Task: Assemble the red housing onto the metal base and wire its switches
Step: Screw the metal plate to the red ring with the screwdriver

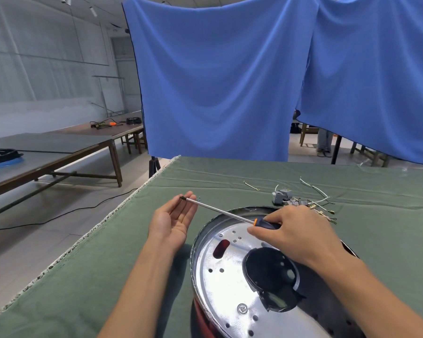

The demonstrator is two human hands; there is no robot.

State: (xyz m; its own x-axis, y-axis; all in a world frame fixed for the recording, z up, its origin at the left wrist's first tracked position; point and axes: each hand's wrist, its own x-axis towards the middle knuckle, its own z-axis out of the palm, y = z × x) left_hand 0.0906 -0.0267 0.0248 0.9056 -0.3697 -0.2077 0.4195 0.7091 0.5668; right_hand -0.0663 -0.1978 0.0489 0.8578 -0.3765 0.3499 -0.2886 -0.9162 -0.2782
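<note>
A shiny round metal base (pixel 230 276) with holes lies on the green cloth at lower right; a strip of red housing (pixel 202 318) shows under its near edge. My right hand (pixel 293 230) grips the dark handle of a long screwdriver (pixel 220 211) above the base. The shaft points left, and its tip rests at the fingertips of my left hand (pixel 174 220), which is palm up with fingers apart. Grey switches (pixel 281 195) and loose white wires (pixel 315 193) with terminals lie behind the base.
The green-covered table (pixel 108 264) ends in a frayed edge on the left, with floor and a black cable beyond. Wooden tables stand further left. A blue curtain (pixel 217 81) hangs behind the table. A short wire (pixel 250 186) lies alone at mid-table.
</note>
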